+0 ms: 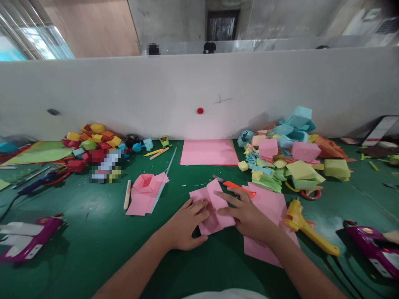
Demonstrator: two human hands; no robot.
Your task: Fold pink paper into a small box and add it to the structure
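A sheet of pink paper (214, 198), partly folded, lies on the green table in front of me. My left hand (190, 224) presses its left side with bent fingers, the thumb below the near edge. Across the raised flap on the right, my right hand (246, 209) rests with fingers spread. Under my right forearm are more pink sheets (268, 203). An orange utility knife (237, 186) lies just beyond my right hand. To the left, a pink folded paper box (145, 182) stands on pink paper pieces (139, 203), with a short pale stick (127, 194) beside them.
A yellow glue gun (308, 232) lies right of my right arm. Purple devices (374, 245) sit at both sides. Folded paper boxes are heaped right (301, 151) and left (99, 137). Stacked pink sheets (208, 153) lie against the white partition (140, 91).
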